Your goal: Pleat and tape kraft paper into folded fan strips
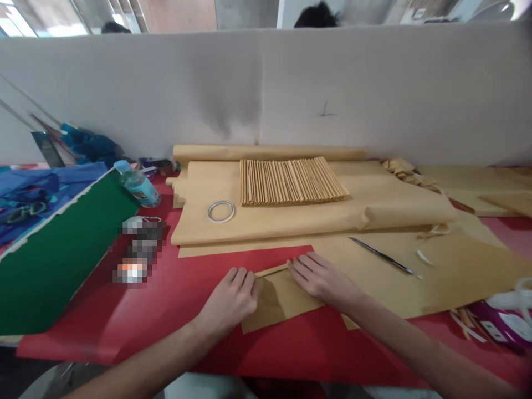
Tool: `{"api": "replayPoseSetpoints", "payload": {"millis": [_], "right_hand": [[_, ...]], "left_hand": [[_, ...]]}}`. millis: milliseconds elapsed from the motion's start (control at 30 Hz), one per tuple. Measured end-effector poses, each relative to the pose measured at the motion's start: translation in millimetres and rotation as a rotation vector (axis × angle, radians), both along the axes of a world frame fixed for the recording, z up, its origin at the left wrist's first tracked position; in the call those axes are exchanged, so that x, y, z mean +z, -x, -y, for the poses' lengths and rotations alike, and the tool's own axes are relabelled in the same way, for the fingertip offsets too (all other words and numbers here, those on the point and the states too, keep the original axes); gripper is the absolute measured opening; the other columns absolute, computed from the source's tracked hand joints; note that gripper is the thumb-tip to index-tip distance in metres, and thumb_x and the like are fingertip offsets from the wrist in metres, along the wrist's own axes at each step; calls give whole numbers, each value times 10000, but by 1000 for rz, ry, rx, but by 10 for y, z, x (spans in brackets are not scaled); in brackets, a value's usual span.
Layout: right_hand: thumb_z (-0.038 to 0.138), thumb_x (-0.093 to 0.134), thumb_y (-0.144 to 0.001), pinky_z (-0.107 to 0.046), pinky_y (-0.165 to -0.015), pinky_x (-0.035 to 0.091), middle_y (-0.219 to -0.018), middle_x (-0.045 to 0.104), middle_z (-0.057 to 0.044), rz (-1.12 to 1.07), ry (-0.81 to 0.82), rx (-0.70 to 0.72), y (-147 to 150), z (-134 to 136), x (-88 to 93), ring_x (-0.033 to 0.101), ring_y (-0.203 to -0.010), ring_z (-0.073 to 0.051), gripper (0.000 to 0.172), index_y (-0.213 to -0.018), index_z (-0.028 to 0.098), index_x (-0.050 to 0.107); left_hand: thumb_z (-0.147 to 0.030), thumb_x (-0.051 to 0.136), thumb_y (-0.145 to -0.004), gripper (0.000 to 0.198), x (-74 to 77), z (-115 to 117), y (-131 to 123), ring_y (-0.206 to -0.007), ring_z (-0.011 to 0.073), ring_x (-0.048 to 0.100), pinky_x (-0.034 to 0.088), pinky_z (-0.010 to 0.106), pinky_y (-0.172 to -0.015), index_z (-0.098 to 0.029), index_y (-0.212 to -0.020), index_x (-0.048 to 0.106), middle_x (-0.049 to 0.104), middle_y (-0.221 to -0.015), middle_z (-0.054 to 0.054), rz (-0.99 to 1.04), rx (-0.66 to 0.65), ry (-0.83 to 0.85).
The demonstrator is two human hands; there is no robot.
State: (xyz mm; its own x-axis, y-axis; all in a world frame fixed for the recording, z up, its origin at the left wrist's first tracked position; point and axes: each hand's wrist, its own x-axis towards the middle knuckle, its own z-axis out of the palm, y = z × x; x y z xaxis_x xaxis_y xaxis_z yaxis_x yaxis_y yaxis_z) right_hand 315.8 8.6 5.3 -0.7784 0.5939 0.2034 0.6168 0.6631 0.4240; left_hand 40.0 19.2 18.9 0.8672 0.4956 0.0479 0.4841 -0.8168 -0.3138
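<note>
Brown paper (277,303) in both hands (236,292) (315,277), bottle label (145,191) illegible

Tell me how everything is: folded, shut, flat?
Small brown paper sheet: far edge folded
Left hand: closed on it
Right hand: closed on it
Pleated brown paper: folded zigzag
Long brown paper roll: rolled
Clear plastic bottle: blue cap on
Round silver ring: lying flat
Slim dark tool: lying flat
</note>
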Motion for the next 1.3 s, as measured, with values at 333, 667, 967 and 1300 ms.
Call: {"api": "replayPoseSetpoints", "payload": {"millis": [333,667,967,1300], "right_hand": [[-19,456,-930,-398,-819,493,-1036,728,-158,-61,79,-48,103,61,43,635,-895,-259,346,-1178,72,680],[-20,443,-930,-404,-827,506,-1039,730,-161,-44,67,-69,115,80,43,635,-903,-268,359,-1190,65,676],[-34,427,-917,-396,-841,513,-1061,731,-160,-71,116,-113,167,126,75,642,-921,-264,393,-1190,84,683],[-58,420,-811,-410,-933,579,-1315,687,-200,-65,54,-184,85,315,-31,669,-1154,-291,551,-1313,40,624]], "left_hand": [[-12,547,-935,179,-24,23,-62,-836,252,598,501,350,-653,-97,-979,698,623,-876,112,3,61,25],[17,579,-896,254,-82,-12,60,-889,249,618,567,326,-662,-66,-1110,689,633,-955,117,24,63,16],[-9,524,-924,341,-200,168,25,-984,280,657,577,387,-814,-35,-1227,678,691,-1065,196,80,89,-82],[-84,570,-901,548,-188,349,-116,-1041,303,661,579,445,-862,-127,-1447,572,703,-1120,185,89,286,-99]]}}
